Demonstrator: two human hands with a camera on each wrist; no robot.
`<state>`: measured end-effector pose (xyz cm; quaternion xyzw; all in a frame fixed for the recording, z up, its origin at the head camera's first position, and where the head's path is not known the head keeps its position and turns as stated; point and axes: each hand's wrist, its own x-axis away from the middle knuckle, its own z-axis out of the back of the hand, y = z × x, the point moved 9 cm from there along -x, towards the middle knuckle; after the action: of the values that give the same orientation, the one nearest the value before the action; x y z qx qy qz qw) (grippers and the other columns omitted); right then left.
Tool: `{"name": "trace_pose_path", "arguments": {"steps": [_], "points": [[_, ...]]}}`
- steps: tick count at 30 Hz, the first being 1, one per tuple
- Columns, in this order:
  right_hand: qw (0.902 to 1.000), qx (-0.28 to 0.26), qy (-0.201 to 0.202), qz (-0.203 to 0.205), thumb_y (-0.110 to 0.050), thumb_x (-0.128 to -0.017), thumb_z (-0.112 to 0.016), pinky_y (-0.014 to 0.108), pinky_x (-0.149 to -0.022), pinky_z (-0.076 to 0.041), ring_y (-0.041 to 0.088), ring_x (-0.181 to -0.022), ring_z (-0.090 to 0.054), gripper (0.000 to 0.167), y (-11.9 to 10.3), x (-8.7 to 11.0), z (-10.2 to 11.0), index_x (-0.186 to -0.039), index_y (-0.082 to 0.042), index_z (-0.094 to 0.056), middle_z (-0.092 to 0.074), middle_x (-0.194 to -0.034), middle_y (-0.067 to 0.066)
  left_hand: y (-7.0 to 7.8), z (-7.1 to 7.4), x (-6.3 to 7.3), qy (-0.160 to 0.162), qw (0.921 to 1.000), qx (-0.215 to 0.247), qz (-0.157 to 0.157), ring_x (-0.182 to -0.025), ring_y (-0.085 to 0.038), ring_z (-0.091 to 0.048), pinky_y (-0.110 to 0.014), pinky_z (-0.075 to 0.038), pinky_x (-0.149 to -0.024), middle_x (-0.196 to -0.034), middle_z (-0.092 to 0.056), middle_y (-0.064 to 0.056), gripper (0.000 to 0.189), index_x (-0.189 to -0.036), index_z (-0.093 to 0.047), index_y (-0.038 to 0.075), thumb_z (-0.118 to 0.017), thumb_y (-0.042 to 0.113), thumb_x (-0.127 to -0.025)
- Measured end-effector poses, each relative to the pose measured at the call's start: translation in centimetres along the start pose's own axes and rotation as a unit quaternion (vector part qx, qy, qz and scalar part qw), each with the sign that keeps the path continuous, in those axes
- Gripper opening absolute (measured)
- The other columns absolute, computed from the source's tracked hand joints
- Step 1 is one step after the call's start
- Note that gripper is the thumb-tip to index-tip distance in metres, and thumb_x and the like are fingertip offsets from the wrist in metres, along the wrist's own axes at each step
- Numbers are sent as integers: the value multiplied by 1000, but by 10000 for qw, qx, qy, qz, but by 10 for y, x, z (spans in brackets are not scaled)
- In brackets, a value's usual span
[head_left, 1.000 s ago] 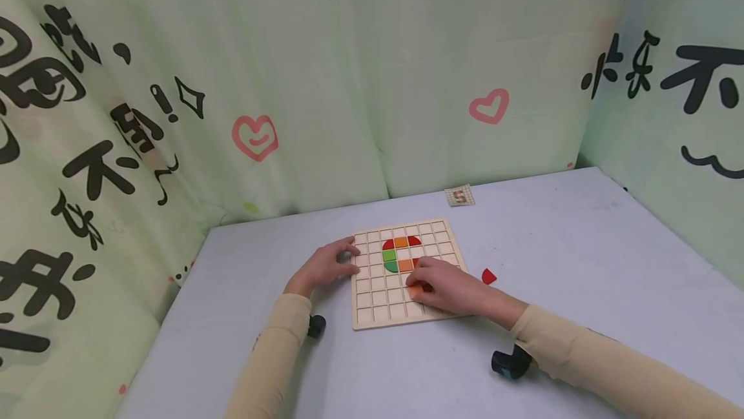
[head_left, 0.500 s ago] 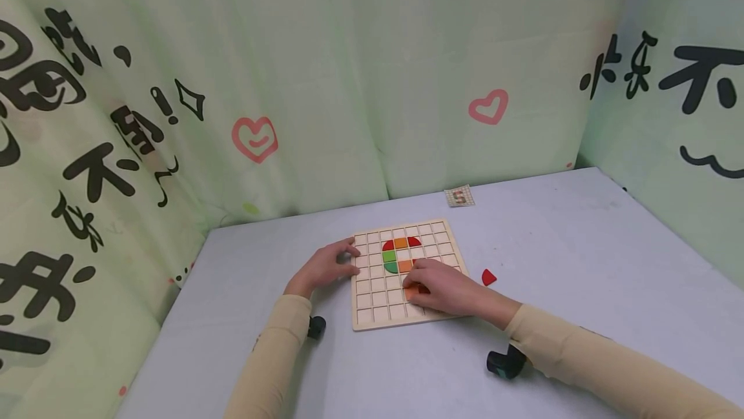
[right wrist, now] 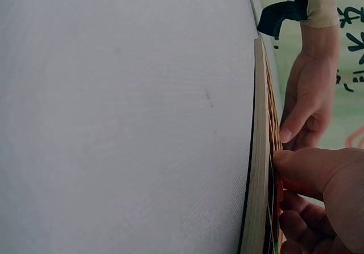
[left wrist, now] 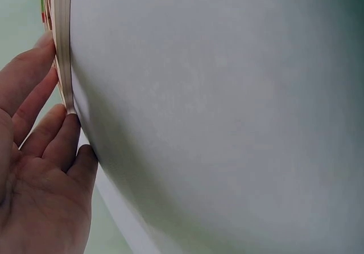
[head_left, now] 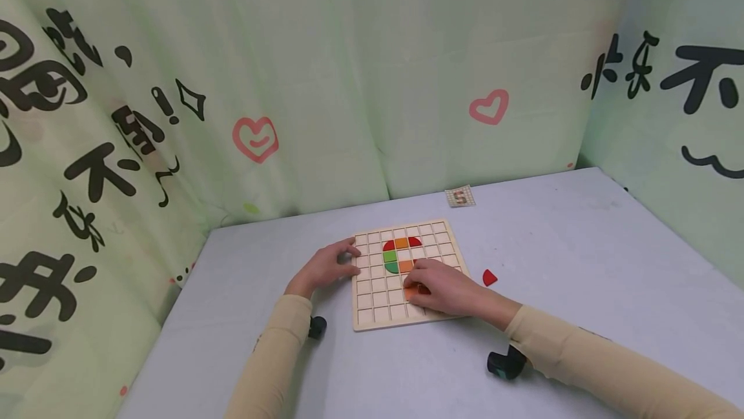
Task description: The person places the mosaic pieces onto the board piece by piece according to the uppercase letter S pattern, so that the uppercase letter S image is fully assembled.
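A wooden grid board [head_left: 372, 299] lies on the table, tiles forming a curved shape in its upper middle. Among them are a red quarter-round tile [head_left: 414, 241], a light green tile [head_left: 390, 255] and a darker green quarter-round tile [head_left: 392, 267]. My left hand [head_left: 325, 266] rests against the board's left edge, thumb and fingers spread along it. Over the board's lower middle, my right hand [head_left: 446, 286] pinches an orange tile [head_left: 410, 292] between thumb and fingers. A dark red tile shows beneath that hand. The right wrist view has the thumb [right wrist: 301, 163] low against the board face.
A loose red quarter-round tile [head_left: 489, 277] lies right of the board. Toward the table's back edge is a small pattern card [head_left: 460, 196]. Printed curtains [head_left: 360, 83] stand behind and beside the white table [head_left: 558, 245].
My right hand shifted slightly left with the orange tile, then stayed there over the last half second. The left hand and the board look unmoved.
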<state>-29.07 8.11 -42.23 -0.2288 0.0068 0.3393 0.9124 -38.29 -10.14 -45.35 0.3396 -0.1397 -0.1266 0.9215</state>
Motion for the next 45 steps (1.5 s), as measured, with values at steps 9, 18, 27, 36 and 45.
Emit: {"name": "trace_pose_path", "arguments": {"steps": [9,18,27,36,45], "points": [[10000,5,34,21,-18,-87,-74,25,-69,-44,9,-80,-46,18,-1,0,1,-103,-11,-73,-57,-91,-5,1,1,0,23,10000,-8,2,-146,-25,-25,-45,-24,-118,-155,-37,0,32,-115,-66,15,-76,18,-85],[10000,-37,26,-42,-18,-88,-72,26,-70,-46,9,-80,-47,17,-1,1,0,-103,-10,-72,-58,-92,-5,-1,-1,-2,0,10000,0,-32,-146,-24,-26,-44,-24,-118,-155,-38,0,32,-115,-67,15,-76,19,-85],[9999,-93,80,4,-17,-87,-71,26,-70,-45,10,-79,-48,17,-3,2,3,-102,-9,-72,-58,-91,-4,1,-1,0,-2,10000,-21,-36,-146,-26,-26,-45,-24,-117,-155,-38,-2,32,-116,-67,14,-76,18,-86],[9978,-462,111,-472,-18,-90,-69,30,-77,-49,15,-87,-55,19,10,6,13,-105,-8,-71,-61,-97,-1,0,-1,0,-28,10000,-18,-82,-146,-25,-26,-44,-24,-118,-154,-38,-1,32,-116,-67,14,-76,18,-86],[9908,-636,254,-1167,-15,-89,-68,31,-76,-51,15,-89,-56,20,34,24,33,-107,-9,-71,-62,-99,-2,0,-1,0,-27,10000,-28,16,-146,-25,-26,-44,-25,-118,-155,-38,-1,33,-116,-67,15,-76,19,-86]]}}
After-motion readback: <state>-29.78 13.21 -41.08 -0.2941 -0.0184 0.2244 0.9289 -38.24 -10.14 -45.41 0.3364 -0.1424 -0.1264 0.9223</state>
